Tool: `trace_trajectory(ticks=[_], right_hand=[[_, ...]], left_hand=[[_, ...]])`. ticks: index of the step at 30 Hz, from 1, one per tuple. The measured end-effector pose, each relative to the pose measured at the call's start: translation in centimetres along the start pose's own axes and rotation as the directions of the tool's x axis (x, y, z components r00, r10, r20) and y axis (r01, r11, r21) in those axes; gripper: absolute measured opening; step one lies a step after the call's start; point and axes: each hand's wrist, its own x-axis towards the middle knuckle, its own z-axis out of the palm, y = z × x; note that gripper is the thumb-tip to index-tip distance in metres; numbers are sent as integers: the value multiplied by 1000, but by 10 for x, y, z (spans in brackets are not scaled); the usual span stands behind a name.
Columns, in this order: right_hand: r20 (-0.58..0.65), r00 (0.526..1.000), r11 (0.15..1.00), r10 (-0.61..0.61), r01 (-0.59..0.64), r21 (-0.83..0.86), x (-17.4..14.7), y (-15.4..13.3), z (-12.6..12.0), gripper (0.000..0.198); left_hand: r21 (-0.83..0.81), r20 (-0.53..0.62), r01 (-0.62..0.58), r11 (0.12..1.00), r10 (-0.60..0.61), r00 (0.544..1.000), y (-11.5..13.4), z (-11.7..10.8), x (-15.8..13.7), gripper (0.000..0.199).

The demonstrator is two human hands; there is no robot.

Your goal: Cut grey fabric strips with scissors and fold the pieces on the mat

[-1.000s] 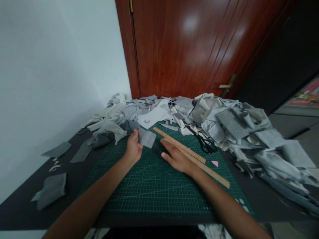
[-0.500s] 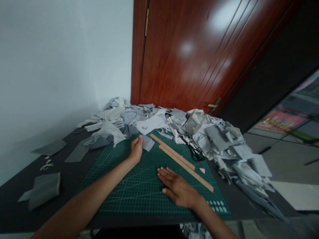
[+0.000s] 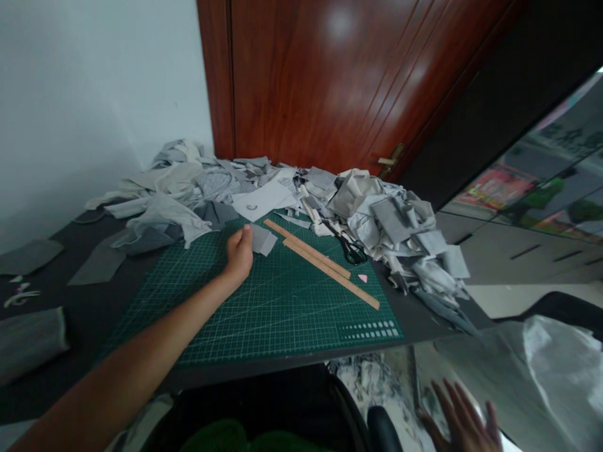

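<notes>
My left hand (image 3: 240, 253) is closed on a small grey fabric piece (image 3: 262, 239), held at the far part of the green cutting mat (image 3: 226, 326). Off the table at the lower right, my right hand (image 3: 464, 417) has its fingers spread and nothing in them; it is slightly blurred. Two wooden rulers (image 3: 330, 270) lie side by side on the mat, right of my left hand. Beyond them are black-handled scissors (image 3: 353, 252), partly against the scraps, and a pink piece of tailor's chalk (image 3: 362, 277).
Piles of grey and white fabric scraps (image 3: 396, 220) line the table's back and right side. A white paper sheet (image 3: 264, 199) lies among them. Loose grey pieces (image 3: 98, 260) rest at left. A whitish translucent bag (image 3: 560, 364) stands at right, beside the table.
My right hand has lifted off the mat and moved right and down past the table's edge. The left hand still holds the fabric piece. The view has turned right and down.
</notes>
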Motion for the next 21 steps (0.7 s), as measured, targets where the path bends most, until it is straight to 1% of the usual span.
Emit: trace_trajectory(ticks=[1,2,3,5,6,8,10,11,12,13,14,15,16,17,19,21], right_hand=[[12,1000,1000,25,-25,1,5,-7,-3,72],[45,999,999,19,-21,30,17,-20,-5,76],[69,998,997,-6,1,74,35,-39,-7,78],[142,982,973,-125,93,212,84,-88,-9,80],[187,962,942,-199,135,307,112,-116,-9,82],[256,897,852,-360,204,481,168,-177,-8,88],[266,832,753,-487,245,611,218,-233,-6,92],[260,795,698,-548,263,666,239,-257,-5,92],[256,783,669,-566,256,698,257,-276,-3,94],[259,788,664,-558,238,709,271,-290,0,95],[274,786,665,-554,220,714,280,-298,3,94],[293,792,679,-535,197,708,285,-299,7,93],[309,805,700,-507,176,692,284,-293,11,91],[321,823,729,-469,156,666,277,-281,16,89],[329,883,816,-335,97,571,245,-240,26,86],[274,948,901,-162,29,433,194,-183,34,85]], left_hand=[[-4,-4,3,1000,-3,1000,0,0,0,57],[-10,-6,7,1000,-7,1000,1,0,1,57],[-17,-5,14,1000,-14,1000,2,0,2,56],[-35,0,35,999,-35,999,3,-1,3,54],[-46,3,50,998,-50,999,5,-2,3,53],[-72,7,84,994,-84,996,8,-4,5,51],[-100,5,113,988,-113,994,11,-6,7,54],[-115,-1,122,986,-123,992,13,-8,9,57],[-128,-7,128,983,-130,992,15,-9,11,59],[-140,-12,133,981,-136,991,16,-10,12,62],[-151,-15,139,979,-142,990,18,-11,13,64],[-160,-15,146,976,-150,989,18,-12,15,65],[-168,-12,156,973,-160,987,18,-13,15,65],[-176,-5,168,970,-172,985,17,-13,15,64],[-192,23,200,961,-199,980,15,-13,14,63],[-207,66,238,949,-230,971,10,-11,12,63]])
